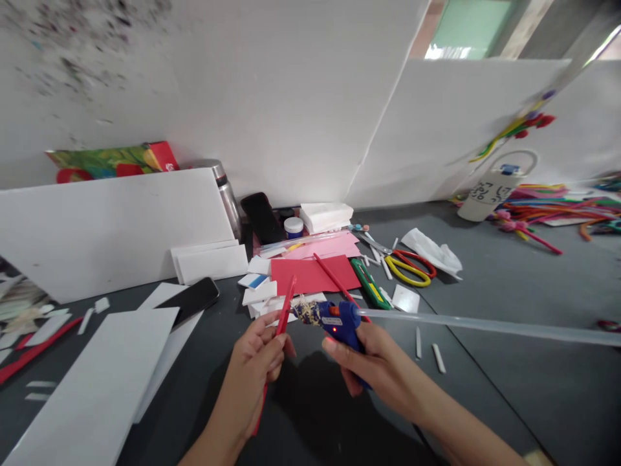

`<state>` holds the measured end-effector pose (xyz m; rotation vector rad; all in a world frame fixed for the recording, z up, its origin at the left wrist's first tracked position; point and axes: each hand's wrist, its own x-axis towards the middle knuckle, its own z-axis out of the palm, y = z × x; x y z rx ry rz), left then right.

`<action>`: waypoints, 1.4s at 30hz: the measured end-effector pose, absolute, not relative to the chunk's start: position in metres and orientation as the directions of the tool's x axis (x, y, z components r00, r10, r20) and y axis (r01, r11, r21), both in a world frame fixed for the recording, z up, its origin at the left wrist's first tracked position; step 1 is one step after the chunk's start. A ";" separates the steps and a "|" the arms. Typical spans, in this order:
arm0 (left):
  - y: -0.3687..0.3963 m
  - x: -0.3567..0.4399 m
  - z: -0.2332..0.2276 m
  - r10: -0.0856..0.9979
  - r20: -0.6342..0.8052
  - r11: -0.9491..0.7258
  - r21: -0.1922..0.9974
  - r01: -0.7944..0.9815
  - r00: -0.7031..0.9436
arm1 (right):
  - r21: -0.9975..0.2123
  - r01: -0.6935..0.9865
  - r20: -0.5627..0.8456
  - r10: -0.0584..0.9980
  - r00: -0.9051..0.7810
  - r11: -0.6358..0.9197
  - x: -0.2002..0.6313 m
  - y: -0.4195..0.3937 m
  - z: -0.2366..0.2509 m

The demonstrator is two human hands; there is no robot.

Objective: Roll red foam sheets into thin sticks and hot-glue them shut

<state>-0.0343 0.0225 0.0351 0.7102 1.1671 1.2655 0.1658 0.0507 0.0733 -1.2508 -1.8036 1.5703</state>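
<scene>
My left hand (259, 359) is closed around a narrow red strip (286, 310), held tilted with its top end up and its lower end below my wrist. In my right hand (376, 366) is a blue hot glue gun (342, 323), gripped by its handle, with a small red light lit. A long clear glue stick (466, 323) runs out of its back to the right. The gun's nozzle, crusted with tan residue, points left at the red strip, close to its upper part; whether they touch I cannot tell.
Behind my hands lie red card (315, 275), a green cutter (369, 283), scissors (412, 266) and crumpled tissue (431, 251). White boards (101, 382) and a black phone (194, 301) are at left. A white bottle (490, 191) stands at the far right beside colourful pipe cleaners (557, 210).
</scene>
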 end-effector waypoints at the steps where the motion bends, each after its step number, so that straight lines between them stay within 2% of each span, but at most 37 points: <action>1: 0.023 -0.035 0.035 0.958 -0.268 0.220 0.913 -0.344 -0.100 | -0.934 0.350 -0.250 0.831 -0.497 -0.071 0.166 0.050 0.073; 6: 0.023 -0.036 0.034 0.957 -0.272 0.225 0.914 -0.337 -0.099 | -0.920 0.364 -0.327 0.796 -0.509 -0.145 0.165 0.048 0.073; 13: 0.021 -0.036 0.035 0.955 -0.277 0.224 0.909 -0.351 -0.108 | -0.947 0.308 -0.250 0.809 -0.532 -0.090 0.166 0.051 0.071; 22: 0.022 -0.035 0.035 0.956 -0.276 0.226 0.909 -0.350 -0.098 | -0.949 0.306 -0.231 0.834 -0.501 -0.079 0.166 0.051 0.071; 28: 0.021 -0.036 0.034 0.957 -0.279 0.234 0.902 -0.362 -0.079 | -0.945 0.326 -0.187 0.847 -0.497 -0.018 0.169 0.052 0.069; 42: 0.020 -0.031 0.040 0.956 -0.287 0.250 0.905 -0.345 -0.060 | -0.961 0.277 -0.150 0.888 -0.435 -0.027 0.170 0.059 0.069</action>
